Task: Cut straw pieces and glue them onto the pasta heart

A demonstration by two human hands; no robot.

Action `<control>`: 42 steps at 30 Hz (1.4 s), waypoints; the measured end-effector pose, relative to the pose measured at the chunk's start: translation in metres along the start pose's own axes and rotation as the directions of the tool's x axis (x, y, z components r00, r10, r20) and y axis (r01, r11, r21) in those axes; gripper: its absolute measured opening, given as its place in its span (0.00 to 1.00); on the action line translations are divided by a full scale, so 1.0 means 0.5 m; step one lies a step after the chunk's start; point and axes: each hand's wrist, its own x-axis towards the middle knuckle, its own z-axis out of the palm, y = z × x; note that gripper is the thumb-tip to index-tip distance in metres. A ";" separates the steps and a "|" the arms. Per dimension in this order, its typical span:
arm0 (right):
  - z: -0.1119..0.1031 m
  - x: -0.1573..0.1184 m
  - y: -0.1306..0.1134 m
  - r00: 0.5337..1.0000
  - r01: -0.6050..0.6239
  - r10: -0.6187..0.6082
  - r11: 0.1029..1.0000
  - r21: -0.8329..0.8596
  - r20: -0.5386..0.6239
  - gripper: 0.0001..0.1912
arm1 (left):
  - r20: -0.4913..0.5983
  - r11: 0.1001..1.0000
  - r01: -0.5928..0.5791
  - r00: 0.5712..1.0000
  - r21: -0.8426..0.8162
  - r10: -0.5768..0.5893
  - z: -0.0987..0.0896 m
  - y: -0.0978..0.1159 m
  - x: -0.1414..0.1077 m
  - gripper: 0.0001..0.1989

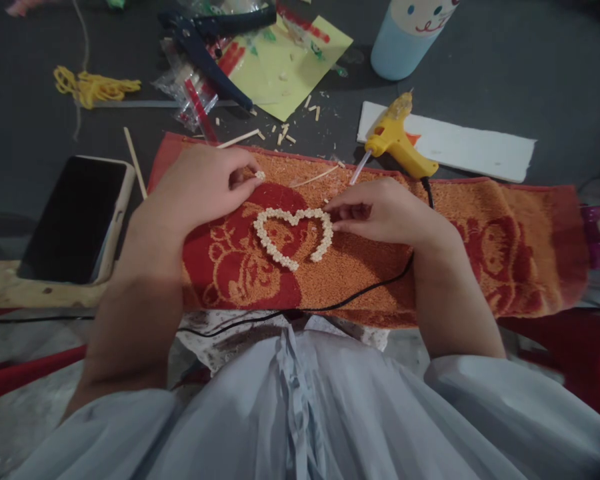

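On the orange and red towel [360,267] lies a heart-shaped outline [261,233] made of small pale pieces, with a gap at its lower right. My left hand [205,177] is up and to the left of it, thumb and finger pinched on a small pale cluster [261,176] like those in the heart. My right hand [375,210] touches or nearly touches the heart's upper right side with bent fingers; whether it grips the heart I cannot tell. A yellow glue gun [397,143] rests just beyond my right hand, its nozzle on a white strip.
A phone [75,217] lies at left, near yellow string [93,87]. A dark blue cutter [205,53], yellow paper [300,80] and scattered stick bits [285,135] lie behind the towel. A light blue bottle [405,40] stands at the back. The black cord [350,300] crosses the towel's front.
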 end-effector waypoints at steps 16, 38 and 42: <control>-0.002 0.001 0.000 1.000 0.000 0.001 0.998 0.059 -0.011 0.12 | -0.038 0.998 0.005 0.999 0.066 -0.003 -0.010 0.025 -0.011 0.20; -0.003 0.003 0.008 0.999 0.032 -0.028 0.992 0.123 -0.031 0.13 | -0.340 0.990 0.118 0.936 0.074 -0.086 0.147 0.248 -0.131 0.08; 0.000 0.004 0.014 0.997 0.066 -0.062 0.993 0.098 -0.042 0.10 | -0.378 0.987 0.151 0.918 0.063 -0.116 0.161 0.257 -0.121 0.07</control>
